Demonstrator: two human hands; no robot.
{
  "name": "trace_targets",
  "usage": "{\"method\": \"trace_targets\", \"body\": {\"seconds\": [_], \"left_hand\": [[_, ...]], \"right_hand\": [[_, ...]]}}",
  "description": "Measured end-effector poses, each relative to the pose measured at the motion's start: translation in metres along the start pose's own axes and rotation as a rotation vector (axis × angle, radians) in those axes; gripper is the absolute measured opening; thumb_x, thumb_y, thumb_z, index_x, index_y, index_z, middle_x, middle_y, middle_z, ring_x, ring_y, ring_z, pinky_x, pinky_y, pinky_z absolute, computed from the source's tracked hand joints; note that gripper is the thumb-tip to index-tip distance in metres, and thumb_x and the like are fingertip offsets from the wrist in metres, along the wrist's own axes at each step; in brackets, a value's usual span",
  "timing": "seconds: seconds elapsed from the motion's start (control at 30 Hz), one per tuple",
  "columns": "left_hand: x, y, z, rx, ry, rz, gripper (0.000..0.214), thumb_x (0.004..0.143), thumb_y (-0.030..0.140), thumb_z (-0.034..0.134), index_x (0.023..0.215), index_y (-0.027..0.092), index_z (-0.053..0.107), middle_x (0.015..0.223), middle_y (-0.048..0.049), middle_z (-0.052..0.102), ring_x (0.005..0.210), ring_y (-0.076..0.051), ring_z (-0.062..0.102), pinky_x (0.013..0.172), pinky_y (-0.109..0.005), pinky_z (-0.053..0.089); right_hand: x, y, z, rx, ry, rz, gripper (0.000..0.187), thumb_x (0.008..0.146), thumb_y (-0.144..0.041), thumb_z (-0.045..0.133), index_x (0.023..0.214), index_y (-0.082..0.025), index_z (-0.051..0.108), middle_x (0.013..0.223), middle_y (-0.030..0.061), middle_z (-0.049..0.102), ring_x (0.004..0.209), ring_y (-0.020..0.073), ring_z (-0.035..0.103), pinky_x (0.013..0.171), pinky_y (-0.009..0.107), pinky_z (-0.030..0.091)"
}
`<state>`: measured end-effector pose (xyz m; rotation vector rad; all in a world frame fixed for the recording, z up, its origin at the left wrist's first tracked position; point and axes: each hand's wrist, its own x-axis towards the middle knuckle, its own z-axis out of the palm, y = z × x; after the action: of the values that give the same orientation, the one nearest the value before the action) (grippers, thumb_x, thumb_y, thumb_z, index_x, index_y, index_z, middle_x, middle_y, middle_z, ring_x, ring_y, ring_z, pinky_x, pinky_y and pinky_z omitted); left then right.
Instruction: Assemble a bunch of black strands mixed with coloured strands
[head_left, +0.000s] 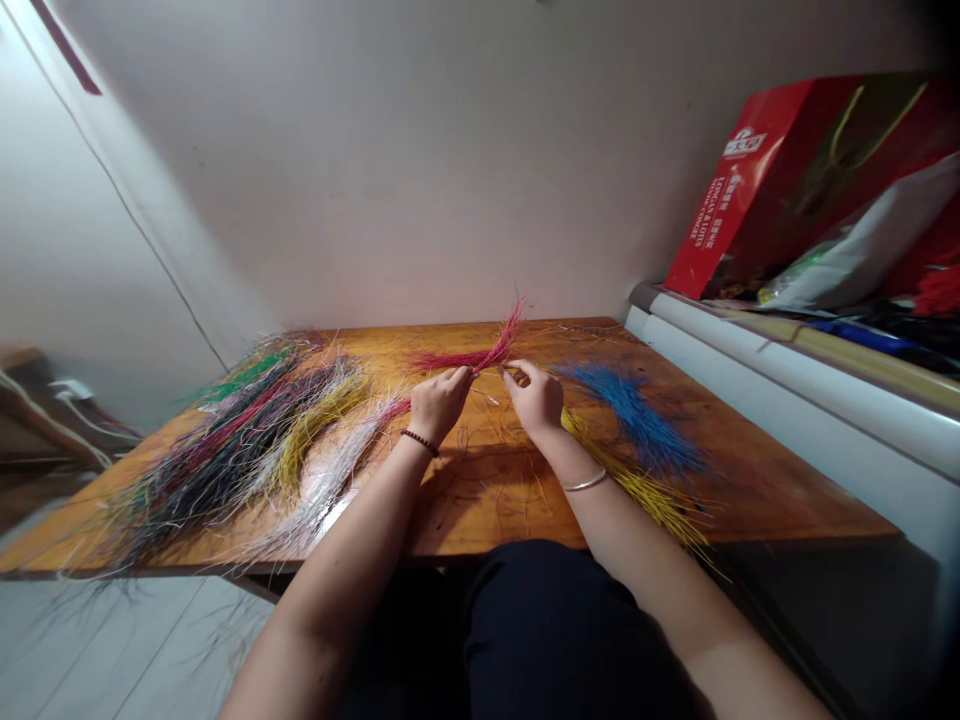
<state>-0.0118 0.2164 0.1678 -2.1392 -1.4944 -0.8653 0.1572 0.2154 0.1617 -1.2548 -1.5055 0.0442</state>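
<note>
Left hand [441, 405]: fingers closed, pinching the red fibre bundle [474, 352] near its base, just above the wooden tabletop [757, 500]. Right hand [534, 400]: fingers pinched shut just beside the bundle; cannot tell whether they hold a strand. Close pinch keeps the fanned tips free.

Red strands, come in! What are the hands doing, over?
Left hand pinching red strand bundle. Right hand just beside it. Blue strands, yellow strands on wooden table, right of hands.
</note>
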Motion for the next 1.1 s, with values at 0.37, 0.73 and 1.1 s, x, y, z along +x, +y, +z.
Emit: {"method": "trace_targets", "body": {"seconds": [0.37, 0.73, 1.1], "left_hand": [[-0.001, 0.001, 0.001, 0.004, 0.031, 0.005, 0.036, 0.093, 0.043, 0.031, 0.095, 0.025, 0.062, 0.084, -0.0057, 0.068, 0.067, -0.016, 0.059, 0.051, -0.028, 0.023], [-0.001, 0.000, 0.003, 0.033, 0.056, 0.020, 0.038, 0.093, 0.044, 0.029, 0.094, 0.025, 0.062, 0.083, -0.0031, 0.069, 0.066, -0.015, 0.060, 0.050, -0.029, 0.023], [-0.001, 0.001, -0.001, 0.041, 0.045, -0.004, 0.039, 0.093, 0.044, 0.029, 0.092, 0.026, 0.063, 0.083, -0.0036, 0.068, 0.066, -0.015, 0.059, 0.051, -0.029, 0.022]], "right_hand": [[-0.003, -0.002, -0.001, -0.177, 0.091, 0.006, 0.018, 0.080, -0.038, 0.058, 0.086, -0.021, 0.061, 0.076, 0.0042, 0.062, 0.070, 0.0176, 0.056, 0.061, 0.026, 0.036], [0.000, -0.005, 0.013, 0.519, -0.113, 0.130, 0.034, 0.077, -0.046, 0.057, 0.089, -0.016, 0.069, 0.087, 0.0066, 0.069, 0.049, 0.0108, 0.053, 0.047, 0.025, 0.043], [0.014, 0.002, 0.007, 0.984, -0.096, 0.478, 0.030, 0.062, -0.041, 0.072, 0.079, -0.017, 0.064, 0.075, -0.0013, 0.065, 0.043, 0.0022, 0.044, 0.038, 0.016, 0.030]]}}
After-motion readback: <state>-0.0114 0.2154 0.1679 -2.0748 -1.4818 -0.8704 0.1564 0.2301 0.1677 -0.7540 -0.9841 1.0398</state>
